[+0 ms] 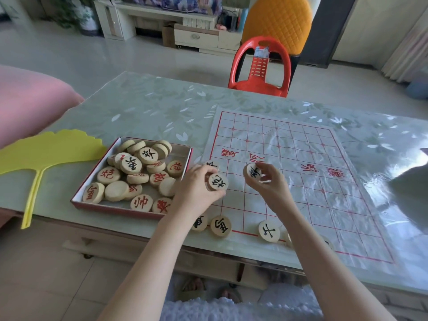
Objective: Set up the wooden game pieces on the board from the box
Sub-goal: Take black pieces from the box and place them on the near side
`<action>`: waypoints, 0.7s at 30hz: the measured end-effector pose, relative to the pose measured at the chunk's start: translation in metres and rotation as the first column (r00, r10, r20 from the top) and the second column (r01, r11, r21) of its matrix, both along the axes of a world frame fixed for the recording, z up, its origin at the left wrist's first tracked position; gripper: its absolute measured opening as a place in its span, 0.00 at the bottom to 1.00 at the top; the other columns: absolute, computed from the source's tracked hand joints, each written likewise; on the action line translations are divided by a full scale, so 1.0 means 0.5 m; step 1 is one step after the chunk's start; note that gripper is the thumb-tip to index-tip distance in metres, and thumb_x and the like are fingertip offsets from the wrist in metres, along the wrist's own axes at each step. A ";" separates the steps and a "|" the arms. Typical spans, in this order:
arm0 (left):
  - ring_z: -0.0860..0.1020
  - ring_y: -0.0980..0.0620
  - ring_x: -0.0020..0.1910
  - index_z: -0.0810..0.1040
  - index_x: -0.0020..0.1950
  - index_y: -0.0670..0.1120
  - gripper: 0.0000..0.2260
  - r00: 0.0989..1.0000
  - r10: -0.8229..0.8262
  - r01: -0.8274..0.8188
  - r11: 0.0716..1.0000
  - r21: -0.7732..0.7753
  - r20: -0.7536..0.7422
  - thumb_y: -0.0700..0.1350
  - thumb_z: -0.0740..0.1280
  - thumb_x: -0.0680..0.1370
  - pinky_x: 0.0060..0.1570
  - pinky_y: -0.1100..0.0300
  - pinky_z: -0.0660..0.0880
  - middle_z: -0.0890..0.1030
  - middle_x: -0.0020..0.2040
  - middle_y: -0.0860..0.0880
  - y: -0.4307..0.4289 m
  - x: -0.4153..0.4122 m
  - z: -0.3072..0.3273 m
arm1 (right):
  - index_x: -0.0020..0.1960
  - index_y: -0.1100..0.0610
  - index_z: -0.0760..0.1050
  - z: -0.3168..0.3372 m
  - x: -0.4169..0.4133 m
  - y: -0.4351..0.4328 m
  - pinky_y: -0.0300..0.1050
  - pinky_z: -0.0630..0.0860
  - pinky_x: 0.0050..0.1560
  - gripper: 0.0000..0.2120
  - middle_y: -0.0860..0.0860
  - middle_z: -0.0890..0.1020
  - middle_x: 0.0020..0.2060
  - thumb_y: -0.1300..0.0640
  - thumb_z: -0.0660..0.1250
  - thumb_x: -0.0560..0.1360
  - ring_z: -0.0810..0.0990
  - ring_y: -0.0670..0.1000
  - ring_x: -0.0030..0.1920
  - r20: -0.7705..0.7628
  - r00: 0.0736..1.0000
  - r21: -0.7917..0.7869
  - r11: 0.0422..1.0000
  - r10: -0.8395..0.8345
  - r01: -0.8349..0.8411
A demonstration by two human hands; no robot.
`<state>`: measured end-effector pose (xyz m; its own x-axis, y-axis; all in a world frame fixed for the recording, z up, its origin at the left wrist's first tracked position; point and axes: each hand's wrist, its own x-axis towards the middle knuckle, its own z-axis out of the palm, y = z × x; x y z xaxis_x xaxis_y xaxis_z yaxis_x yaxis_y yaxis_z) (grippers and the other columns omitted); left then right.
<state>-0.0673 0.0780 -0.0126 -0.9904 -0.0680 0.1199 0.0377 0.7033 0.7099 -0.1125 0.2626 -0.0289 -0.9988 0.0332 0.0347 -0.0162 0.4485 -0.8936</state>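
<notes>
Both hands are over the board (pixel 324 181). The left hand (pixel 199 184) pinches a black-lettered piece (pixel 217 182) in its fingertips, and the right hand (pixel 268 179) is curled round another black piece (pixel 253 172). The box (pixel 132 207), heaped with discs, sits just left of the board on the table (pixel 150 107). Placed pieces (pixel 220 227) line the near edge. A further disc (pixel 212 164) peeks out behind the left hand, possibly lying on the board.

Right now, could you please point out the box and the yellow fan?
box (pixel 111 209): head view, on its red front wall.
yellow fan (pixel 51 151): head view, on its blade.
</notes>
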 end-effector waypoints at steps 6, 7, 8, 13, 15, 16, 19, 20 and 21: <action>0.74 0.52 0.55 0.76 0.57 0.48 0.19 1.000 -0.008 0.009 0.999 -0.042 0.029 0.47 0.74 0.67 0.51 0.62 0.70 0.76 0.56 0.52 0.043 -0.042 -0.033 | 0.64 0.52 0.72 -0.020 -0.035 0.021 0.48 0.71 0.58 0.23 0.51 0.78 0.54 0.51 0.70 0.71 0.72 0.55 0.57 -0.042 0.999 0.216 0.976 0.003 0.006; 0.74 0.52 0.55 0.76 0.56 0.49 0.19 1.000 0.000 0.002 0.998 -0.063 0.027 0.47 0.74 0.67 0.51 0.62 0.70 0.76 0.57 0.52 0.043 -0.048 -0.038 | 0.64 0.53 0.72 -0.021 -0.038 0.022 0.45 0.70 0.56 0.23 0.51 0.78 0.54 0.50 0.70 0.71 0.70 0.54 0.57 -0.050 0.999 0.257 0.966 0.014 0.000; 0.74 0.52 0.55 0.76 0.56 0.49 0.19 1.000 0.005 -0.002 0.997 -0.082 0.028 0.47 0.74 0.67 0.52 0.60 0.71 0.77 0.57 0.51 0.042 -0.053 -0.044 | 0.65 0.53 0.72 -0.022 -0.040 0.022 0.42 0.67 0.53 0.23 0.51 0.78 0.54 0.50 0.70 0.71 0.68 0.53 0.57 -0.061 0.998 0.296 0.955 0.027 -0.008; 0.74 0.49 0.57 0.77 0.57 0.48 0.21 0.998 -0.017 0.025 0.991 -0.133 0.061 0.49 0.75 0.66 0.62 0.54 0.68 0.78 0.58 0.50 0.032 -0.062 -0.060 | 0.64 0.52 0.72 -0.028 -0.049 0.012 0.45 0.62 0.62 0.23 0.47 0.76 0.58 0.46 0.69 0.71 0.64 0.52 0.61 -0.046 0.997 0.427 0.904 0.060 -0.035; 0.73 0.49 0.56 0.77 0.58 0.48 0.23 0.998 -0.020 0.027 0.989 -0.148 0.051 0.51 0.76 0.65 0.59 0.55 0.68 0.78 0.58 0.50 0.028 -0.062 -0.063 | 0.63 0.51 0.73 -0.036 -0.051 0.008 0.46 0.57 0.65 0.23 0.48 0.74 0.60 0.44 0.69 0.71 0.63 0.53 0.62 -0.028 0.998 0.482 0.876 0.058 -0.037; 0.72 0.48 0.56 0.77 0.59 0.48 0.24 0.999 -0.020 0.028 0.987 -0.156 0.051 0.51 0.76 0.65 0.57 0.56 0.69 0.78 0.58 0.50 0.026 -0.061 -0.064 | 0.63 0.51 0.72 -0.039 -0.050 0.006 0.46 0.56 0.65 0.23 0.48 0.73 0.61 0.44 0.68 0.71 0.62 0.53 0.63 -0.015 0.998 0.501 0.865 0.057 -0.042; 0.72 0.49 0.57 0.76 0.62 0.49 0.27 0.997 -0.029 0.038 0.988 -0.149 0.066 0.55 0.75 0.65 0.56 0.57 0.69 0.77 0.59 0.51 0.023 -0.057 -0.058 | 0.66 0.50 0.70 -0.036 -0.043 0.000 0.47 0.54 0.66 0.26 0.50 0.70 0.64 0.43 0.68 0.71 0.60 0.54 0.65 0.007 0.998 0.504 0.862 0.054 -0.050; 0.72 0.50 0.56 0.76 0.62 0.49 0.26 0.998 -0.027 0.034 0.991 -0.132 0.056 0.55 0.74 0.66 0.56 0.58 0.69 0.77 0.58 0.52 0.021 -0.054 -0.051 | 0.67 0.50 0.69 -0.031 -0.040 -0.002 0.47 0.54 0.67 0.26 0.50 0.69 0.64 0.43 0.68 0.71 0.60 0.54 0.65 -0.005 0.999 0.493 0.869 0.053 -0.044; 0.73 0.51 0.56 0.76 0.61 0.49 0.24 0.999 -0.017 0.021 0.994 -0.107 0.036 0.55 0.73 0.68 0.54 0.59 0.69 0.77 0.56 0.52 0.017 -0.053 -0.041 | 0.67 0.50 0.69 -0.023 -0.037 -0.006 0.48 0.54 0.68 0.26 0.50 0.68 0.65 0.44 0.68 0.72 0.60 0.54 0.66 -0.025 0.998 0.476 0.879 0.053 -0.035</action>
<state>-0.0938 0.0866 -0.0332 -0.9952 -0.0376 0.0905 0.0282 0.7747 0.6317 -0.1312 0.2598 -0.0404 -0.9967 -0.0400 0.0709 -0.0735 0.8171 -0.5719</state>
